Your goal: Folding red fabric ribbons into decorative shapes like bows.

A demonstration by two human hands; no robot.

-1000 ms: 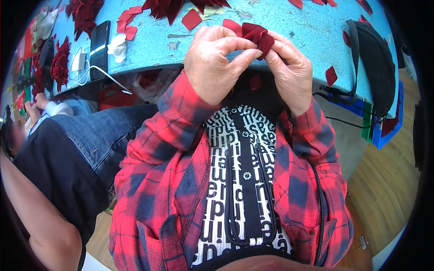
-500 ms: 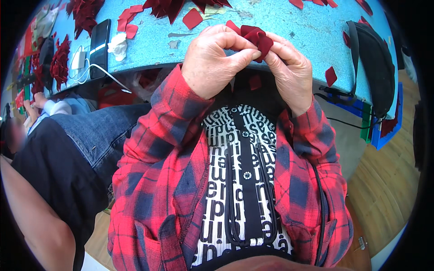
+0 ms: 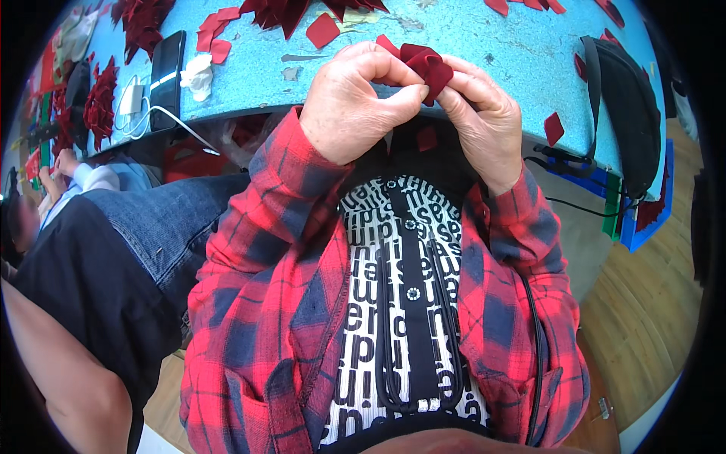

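Observation:
Between my two hands, over the front edge of the blue table [image 3: 261,79], is a dark red fabric flower [image 3: 427,66] made of folded velvety petals. My left hand [image 3: 361,98] pinches its left side between thumb and fingers. My right hand [image 3: 484,113] grips the flower's right side, thumb in front and fingers behind. A brighter red petal piece [image 3: 388,45] shows just behind my left fingers. Beyond them, a loose red petal [image 3: 323,30] lies flat on the table. What sits inside the folds is hidden.
Dark red spiky flower bunches [image 3: 144,26] lie at the far left, near a phone [image 3: 166,72], white charger [image 3: 131,100] and crumpled tissue [image 3: 197,76]. At right are a black bag [image 3: 624,113], another petal [image 3: 554,129] and a blue crate [image 3: 650,223]. A person [image 3: 98,280] sits at my left.
Both hands and the flower have shifted very slightly left, and the flower has turned a little between the fingers. Both hands keep their pinch.

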